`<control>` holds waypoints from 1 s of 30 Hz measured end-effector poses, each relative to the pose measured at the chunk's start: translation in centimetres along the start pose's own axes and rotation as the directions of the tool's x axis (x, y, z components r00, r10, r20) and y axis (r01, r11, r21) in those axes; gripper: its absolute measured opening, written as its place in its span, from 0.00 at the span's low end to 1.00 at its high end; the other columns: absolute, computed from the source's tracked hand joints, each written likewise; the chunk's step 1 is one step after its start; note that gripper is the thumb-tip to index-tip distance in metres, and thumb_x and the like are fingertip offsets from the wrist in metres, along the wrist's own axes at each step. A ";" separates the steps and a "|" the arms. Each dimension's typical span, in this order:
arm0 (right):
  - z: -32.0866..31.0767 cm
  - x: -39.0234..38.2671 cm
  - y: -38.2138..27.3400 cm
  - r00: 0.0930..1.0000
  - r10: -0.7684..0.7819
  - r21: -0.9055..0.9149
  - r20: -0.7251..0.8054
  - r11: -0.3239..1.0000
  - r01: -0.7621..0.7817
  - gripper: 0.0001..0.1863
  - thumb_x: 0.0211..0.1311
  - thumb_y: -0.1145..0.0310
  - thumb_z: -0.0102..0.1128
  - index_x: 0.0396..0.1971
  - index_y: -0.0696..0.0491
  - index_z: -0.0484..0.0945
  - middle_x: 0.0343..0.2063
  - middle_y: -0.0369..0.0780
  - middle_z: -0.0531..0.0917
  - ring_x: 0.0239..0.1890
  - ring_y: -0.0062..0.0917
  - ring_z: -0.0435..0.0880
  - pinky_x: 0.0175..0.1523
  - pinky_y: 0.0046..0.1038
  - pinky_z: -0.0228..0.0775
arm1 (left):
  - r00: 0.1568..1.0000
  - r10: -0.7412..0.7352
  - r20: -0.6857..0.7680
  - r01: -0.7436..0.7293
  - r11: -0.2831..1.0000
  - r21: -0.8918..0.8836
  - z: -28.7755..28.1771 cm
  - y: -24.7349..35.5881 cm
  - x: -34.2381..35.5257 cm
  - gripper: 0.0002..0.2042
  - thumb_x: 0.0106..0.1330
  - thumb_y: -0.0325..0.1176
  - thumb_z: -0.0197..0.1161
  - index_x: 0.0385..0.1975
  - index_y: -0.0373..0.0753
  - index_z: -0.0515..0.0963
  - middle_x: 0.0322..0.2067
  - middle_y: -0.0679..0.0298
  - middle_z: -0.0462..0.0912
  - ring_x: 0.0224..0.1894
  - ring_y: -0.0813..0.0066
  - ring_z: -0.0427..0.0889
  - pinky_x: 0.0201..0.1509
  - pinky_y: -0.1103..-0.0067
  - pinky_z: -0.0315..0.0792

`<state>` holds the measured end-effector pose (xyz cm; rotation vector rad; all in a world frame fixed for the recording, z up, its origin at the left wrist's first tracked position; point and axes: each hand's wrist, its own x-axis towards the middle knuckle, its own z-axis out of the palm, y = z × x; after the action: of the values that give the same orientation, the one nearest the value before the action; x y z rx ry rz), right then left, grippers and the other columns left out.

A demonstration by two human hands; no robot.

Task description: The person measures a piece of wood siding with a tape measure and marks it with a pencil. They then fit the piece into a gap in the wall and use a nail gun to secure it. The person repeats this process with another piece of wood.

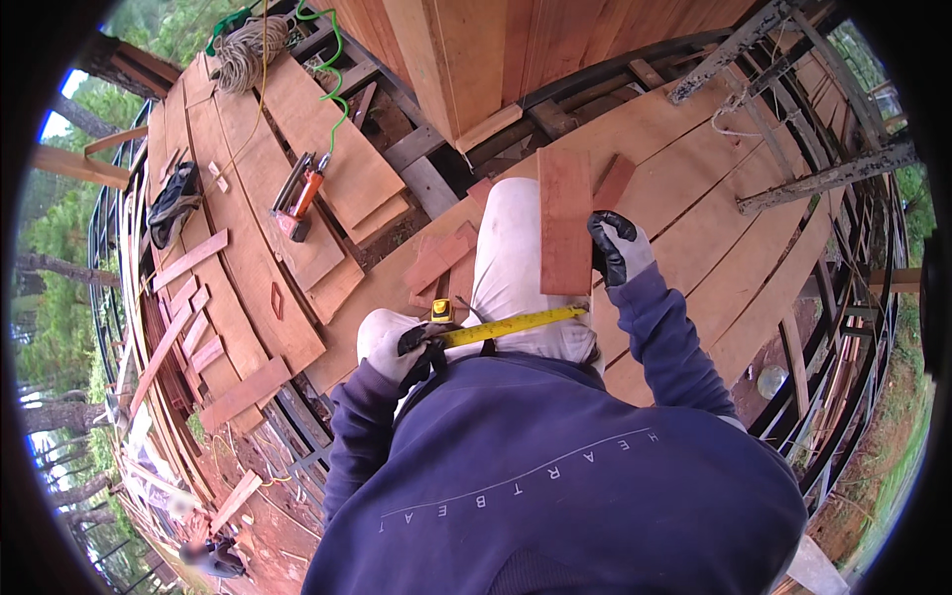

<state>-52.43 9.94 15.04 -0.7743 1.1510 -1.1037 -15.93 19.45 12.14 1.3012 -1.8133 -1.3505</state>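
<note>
My left hand (395,349), in a white glove with black fingers, is closed on a tape measure. Its yellow case (441,310) shows by the fingers, and the yellow blade (516,324) stretches rightward across my lap. A flat reddish-brown board (565,223) lies lengthwise over my light-coloured trouser leg (508,248), its near end just beyond the blade. At the board's right edge, my gloved right hand (617,248) has its fingers curled and appears to grip that edge; the fingertips are partly hidden.
Wooden planks (714,198) form a deck with gaps over dark beams. A red nail gun (299,198) on a green coiled hose (342,104) lies left, near wood offcuts (188,327) and coiled rope (248,55). A wooden post (446,69) stands ahead; metal scaffolding (833,174) stands right.
</note>
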 end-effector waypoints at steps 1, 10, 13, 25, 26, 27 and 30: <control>-0.4 0.2 0.1 0.999 -0.017 0.028 -0.029 0.999 0.017 0.09 0.66 0.68 0.57 0.41 0.56 0.77 0.28 0.32 0.78 0.27 0.16 0.78 0.33 0.22 0.76 | 0.993 -0.096 0.071 0.108 0.976 -0.189 -0.6 0.7 -0.2 0.11 0.70 0.29 0.49 0.45 0.33 0.76 0.25 0.65 0.80 0.25 0.80 0.78 0.25 0.83 0.70; 4.3 -1.6 5.1 0.996 -0.047 0.223 0.081 0.974 0.028 0.12 0.66 0.72 0.53 0.48 0.57 0.71 0.37 0.40 0.79 0.38 0.29 0.83 0.44 0.35 0.82 | 0.942 -0.335 -0.001 0.236 0.664 -0.709 1.3 7.4 2.1 0.09 0.71 0.36 0.51 0.36 0.36 0.73 0.20 0.65 0.76 0.17 0.80 0.72 0.19 0.85 0.65; 7.0 -2.9 5.4 0.988 -0.139 0.138 0.061 0.982 0.130 0.09 0.64 0.76 0.54 0.44 0.59 0.72 0.37 0.42 0.79 0.38 0.27 0.81 0.44 0.30 0.77 | 0.933 -0.358 0.037 0.281 0.658 -0.699 1.6 7.7 2.9 0.11 0.72 0.35 0.50 0.41 0.35 0.74 0.21 0.64 0.77 0.16 0.83 0.69 0.18 0.86 0.62; 9.9 -3.9 6.5 0.953 -0.289 0.112 0.095 0.954 0.279 0.09 0.66 0.77 0.50 0.44 0.61 0.73 0.38 0.40 0.81 0.40 0.21 0.81 0.46 0.24 0.75 | 0.859 -0.506 -0.078 0.325 0.656 -0.681 2.3 8.4 2.6 0.14 0.69 0.32 0.55 0.52 0.37 0.67 0.21 0.61 0.78 0.15 0.80 0.72 0.16 0.85 0.64; 10.0 -4.0 6.4 0.961 -0.257 0.130 0.097 0.961 0.244 0.10 0.65 0.77 0.50 0.45 0.61 0.73 0.38 0.40 0.81 0.40 0.21 0.81 0.46 0.24 0.75 | 0.851 -0.519 -0.082 0.335 0.656 -0.676 2.2 8.5 2.5 0.14 0.69 0.32 0.55 0.52 0.37 0.67 0.21 0.61 0.78 0.15 0.79 0.72 0.15 0.85 0.64; 10.0 -4.3 6.1 0.969 -0.224 0.150 0.101 0.967 0.208 0.10 0.65 0.77 0.51 0.46 0.61 0.73 0.39 0.40 0.81 0.40 0.22 0.81 0.47 0.24 0.75 | 0.859 -0.510 -0.047 0.350 0.651 -0.674 2.1 8.2 2.5 0.13 0.69 0.33 0.55 0.49 0.36 0.69 0.21 0.61 0.78 0.15 0.79 0.72 0.16 0.84 0.64; 10.2 -4.4 6.2 0.980 -0.167 0.179 0.110 0.973 0.146 0.13 0.64 0.78 0.52 0.48 0.61 0.72 0.39 0.40 0.81 0.40 0.22 0.81 0.47 0.23 0.74 | 0.863 -0.503 0.046 0.406 0.637 -0.655 1.6 7.1 2.5 0.11 0.69 0.36 0.55 0.43 0.34 0.73 0.20 0.62 0.79 0.14 0.79 0.72 0.17 0.83 0.65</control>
<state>-41.06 15.45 13.49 -0.7979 0.8894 -1.2500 -20.95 18.12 17.78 1.4368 -0.7701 -1.8710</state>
